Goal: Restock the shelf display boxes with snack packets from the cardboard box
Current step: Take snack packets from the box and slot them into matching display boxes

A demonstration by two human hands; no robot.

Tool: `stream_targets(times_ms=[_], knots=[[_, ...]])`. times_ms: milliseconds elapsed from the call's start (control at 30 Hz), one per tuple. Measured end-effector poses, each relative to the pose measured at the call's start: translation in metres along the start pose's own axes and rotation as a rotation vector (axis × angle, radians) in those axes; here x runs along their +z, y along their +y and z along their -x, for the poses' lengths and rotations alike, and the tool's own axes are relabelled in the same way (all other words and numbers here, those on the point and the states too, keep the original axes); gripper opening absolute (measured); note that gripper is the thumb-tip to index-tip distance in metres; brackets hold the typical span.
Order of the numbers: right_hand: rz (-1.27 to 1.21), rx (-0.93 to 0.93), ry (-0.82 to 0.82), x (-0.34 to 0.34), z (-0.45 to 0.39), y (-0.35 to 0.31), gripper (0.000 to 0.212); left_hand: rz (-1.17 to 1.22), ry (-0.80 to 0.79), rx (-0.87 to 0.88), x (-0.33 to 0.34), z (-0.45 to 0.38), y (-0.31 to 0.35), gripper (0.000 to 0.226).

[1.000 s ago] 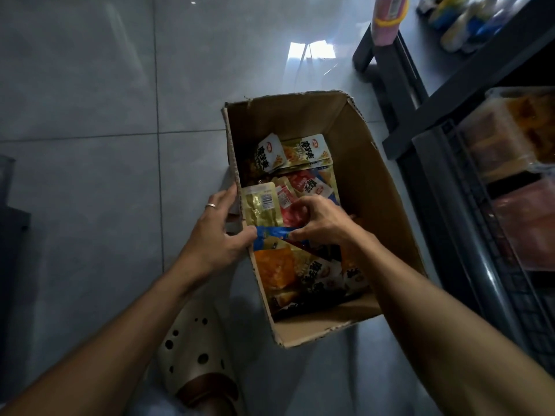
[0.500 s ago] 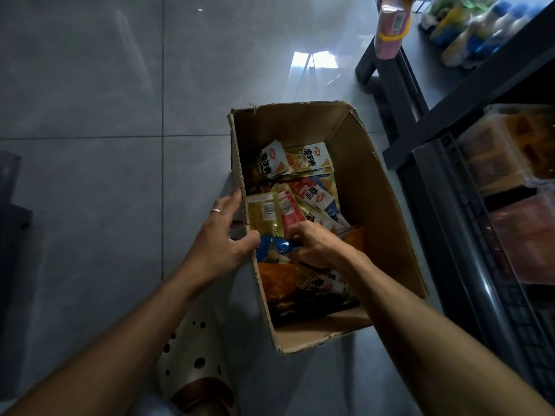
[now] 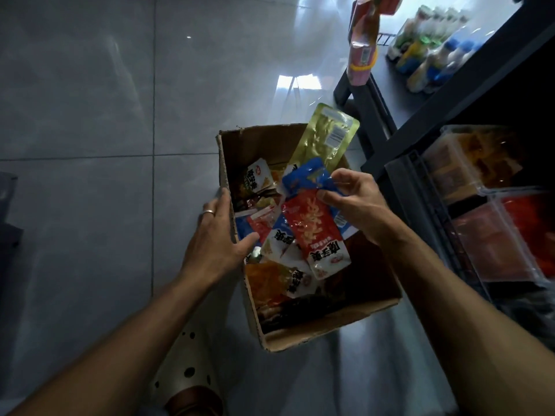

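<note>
Snack packets (image 3: 321, 232): a fanned bunch of three, red, blue and gold, held above the open cardboard box (image 3: 315, 331); more packets lie loose inside it.
Red packet (image 3: 318, 235): foremost in the bunch, hangs downward over the box interior, printed face up.
Blue packet (image 3: 303, 178): behind the red one, top edge toward the far box wall.
Gold packet (image 3: 327, 136): sticks up and away past the far rim, barcode label visible.
Right hand (image 3: 357, 202): fingers curled, pinching the bunch where the packets overlap.
Left hand (image 3: 219, 235): fingers straight, resting on the box's left wall, thumb over the rim just inside; ring on one finger.
Cardboard box: stands on the grey tiled floor (image 3: 90, 115), flaps open, just beside the dark shelf unit (image 3: 420, 121).
Display boxes (image 3: 492, 211): clear plastic, on the shelf at right, holding orange and red contents; details blurred.
Bottles (image 3: 432, 55): row on a shelf at top right.
Shoe (image 3: 183, 376): beige, perforated, at lower edge, left of the box.
</note>
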State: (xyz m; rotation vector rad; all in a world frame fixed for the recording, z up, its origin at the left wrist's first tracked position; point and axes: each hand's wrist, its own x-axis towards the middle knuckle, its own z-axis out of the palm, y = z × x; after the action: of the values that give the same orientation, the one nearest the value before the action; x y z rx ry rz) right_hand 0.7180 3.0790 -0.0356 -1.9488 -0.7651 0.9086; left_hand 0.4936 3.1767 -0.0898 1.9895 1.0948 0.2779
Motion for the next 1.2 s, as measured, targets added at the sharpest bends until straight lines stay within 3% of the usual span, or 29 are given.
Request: stream_targets(times_ms=[100,200,333,500,600,667,833,967,1200], knots=[[-0.045,-0.043,0.039,-0.016,0.014,-0.017,0.003,0.053,0.131,0.084,-0.002,-0.002,0.027,0.094],[-0.153,-0.034,0.021,-0.033,0.036,-0.030,0.011,0.172,0.083,0.181,-0.005,0.000,0.063,0.093],[-0.211,-0.044,-0.046,-0.056,0.071,-0.049,0.013,0.462,-0.240,0.127,-0.013,0.000,0.109,0.109],[-0.183,-0.043,-0.072,-0.073,0.112,-0.067,0.009,0.857,-0.642,0.028,-0.017,0.011,0.160,0.072],[-0.166,0.001,0.016,-0.078,0.127,-0.072,0.005,1.000,-0.736,-0.024,-0.016,0.030,0.178,0.061],[-0.180,0.066,0.085,-0.080,0.134,-0.076,0.008,0.991,-0.770,-0.015,-0.017,0.037,0.177,0.058],[-0.232,0.177,0.169,-0.065,0.140,-0.082,0.011,0.765,-0.672,0.117,-0.019,0.053,0.167,0.092],[-0.230,0.173,0.192,-0.049,0.140,-0.086,0.012,0.766,-0.567,0.060,-0.023,0.062,0.164,0.071],[-0.375,0.229,0.025,-0.064,0.127,-0.097,0.047,0.689,-0.661,0.011,-0.036,0.056,0.161,0.066]])
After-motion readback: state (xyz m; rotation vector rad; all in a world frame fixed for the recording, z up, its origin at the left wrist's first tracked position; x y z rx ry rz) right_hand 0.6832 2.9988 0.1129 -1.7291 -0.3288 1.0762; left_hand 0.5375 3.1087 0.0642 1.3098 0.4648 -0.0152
